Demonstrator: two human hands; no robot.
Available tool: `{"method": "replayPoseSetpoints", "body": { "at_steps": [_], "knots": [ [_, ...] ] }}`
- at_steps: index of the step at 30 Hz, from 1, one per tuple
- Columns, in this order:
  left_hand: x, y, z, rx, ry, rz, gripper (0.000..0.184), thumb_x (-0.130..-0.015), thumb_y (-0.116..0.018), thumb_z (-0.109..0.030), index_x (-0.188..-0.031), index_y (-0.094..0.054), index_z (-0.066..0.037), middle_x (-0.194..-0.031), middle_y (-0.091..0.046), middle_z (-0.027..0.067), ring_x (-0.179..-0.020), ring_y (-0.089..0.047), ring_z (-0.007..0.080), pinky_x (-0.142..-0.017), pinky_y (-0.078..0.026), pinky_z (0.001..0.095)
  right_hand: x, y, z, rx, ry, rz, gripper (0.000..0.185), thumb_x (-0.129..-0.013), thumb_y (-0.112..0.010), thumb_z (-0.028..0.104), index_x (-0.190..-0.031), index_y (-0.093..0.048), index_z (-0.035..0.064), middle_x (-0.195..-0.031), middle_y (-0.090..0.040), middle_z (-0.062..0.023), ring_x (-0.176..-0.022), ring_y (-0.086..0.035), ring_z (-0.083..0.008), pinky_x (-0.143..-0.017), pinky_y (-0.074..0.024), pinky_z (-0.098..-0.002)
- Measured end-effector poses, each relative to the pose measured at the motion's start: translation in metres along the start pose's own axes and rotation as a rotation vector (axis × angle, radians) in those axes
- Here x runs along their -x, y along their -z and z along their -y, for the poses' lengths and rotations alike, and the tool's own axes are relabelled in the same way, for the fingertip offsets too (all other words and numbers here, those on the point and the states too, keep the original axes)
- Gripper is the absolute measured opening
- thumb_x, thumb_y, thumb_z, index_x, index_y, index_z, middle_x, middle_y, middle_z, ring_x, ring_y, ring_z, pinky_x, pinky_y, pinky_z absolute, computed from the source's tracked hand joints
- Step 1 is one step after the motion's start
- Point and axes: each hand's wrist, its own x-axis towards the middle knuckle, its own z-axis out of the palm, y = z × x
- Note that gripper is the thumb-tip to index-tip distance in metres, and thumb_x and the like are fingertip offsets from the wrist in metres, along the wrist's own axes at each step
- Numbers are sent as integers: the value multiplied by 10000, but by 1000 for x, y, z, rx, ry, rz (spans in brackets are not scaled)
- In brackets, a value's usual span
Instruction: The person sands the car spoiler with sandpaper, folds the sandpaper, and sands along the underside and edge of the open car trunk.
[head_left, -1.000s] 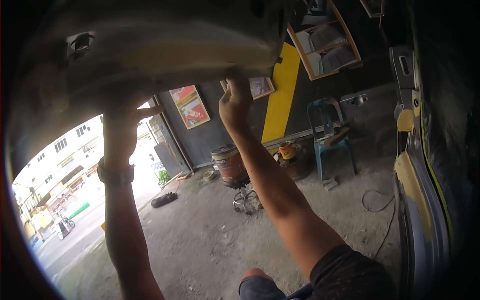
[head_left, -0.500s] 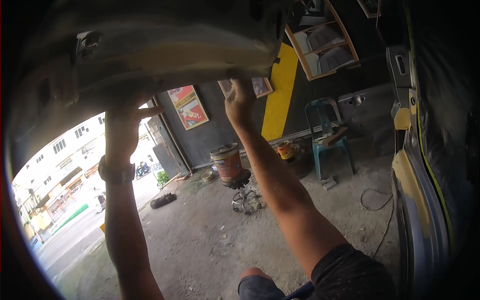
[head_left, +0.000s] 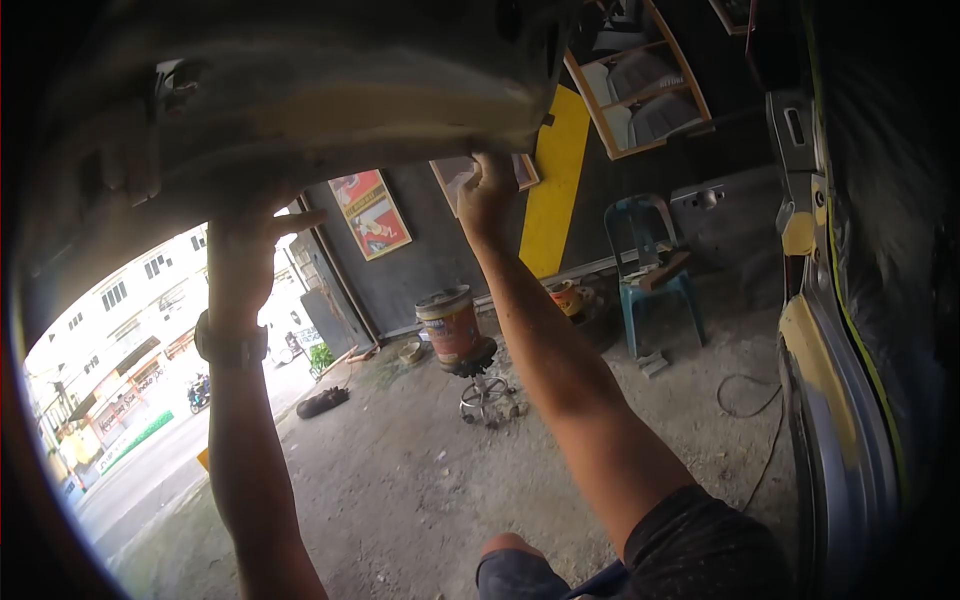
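Overhead hangs a raised vehicle panel (head_left: 400, 110), like a tailgate, dark with a tan patch along its lower part. My left hand (head_left: 242, 255) reaches up against its underside at the left, thumb stretched out sideways; the other fingers are lost in shadow. A watch or band (head_left: 230, 340) circles that wrist. At the panel's lower right edge is my right hand (head_left: 488, 195), its fingers curled up and pressed together at the edge. Whatever may be in those fingers is hidden.
A paint bucket (head_left: 450, 325) stands on a wheeled stool base (head_left: 487, 400). Behind are a green plastic chair (head_left: 640, 290) and framed pictures (head_left: 370, 213). Bare vehicle bodywork (head_left: 825, 380) borders the right. A cable (head_left: 750, 410) and a dark bundle (head_left: 323, 402) lie on the concrete floor.
My right hand has shifted slightly right along the panel's edge. My left hand stays about where it was. The background has slid slightly left as the view turned.
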Motion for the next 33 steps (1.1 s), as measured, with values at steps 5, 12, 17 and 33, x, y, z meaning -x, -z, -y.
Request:
{"method": "replayPoseSetpoints", "body": {
  "at_steps": [5,12,17,33],
  "knots": [
    [-1,3,9,37,3,-4,320,-1000,-562,-153,-1274,-613,5,-1253,-648,146,-1161,-649,281,-800,-638,410,-1,1,3,25,3,-14,254,-777,-556,-158,-964,-643,-10,-988,-667,-196,-987,-646,-386,-869,-525,-443],
    [-1,1,4,-84,16,-20,262,-907,-596,23,-1114,-737,-55,-1191,-674,80,-1050,-687,199,-862,-627,328,-3,1,13,4,62,-35,258,-798,-561,-153,-1002,-659,-27,-1017,-684,-204,-974,-675,-368,-857,-548,-412],
    [-2,0,-3,-25,59,-31,262,-885,-624,26,-1099,-746,-63,-1183,-685,86,-1069,-680,199,-871,-621,316,-3,-2,17,16,-39,10,275,-775,-555,-167,-980,-646,-7,-997,-674,-198,-985,-658,-375,-862,-538,-432],
    [1,0,-1,-329,-83,-2,254,-847,-661,31,-1019,-784,-110,-1231,-682,66,-1130,-658,204,-931,-585,311,1,-10,32,-121,-44,-50,255,-800,-559,-152,-964,-675,5,-1000,-681,-187,-972,-653,-378,-864,-539,-441]
  ]
}}
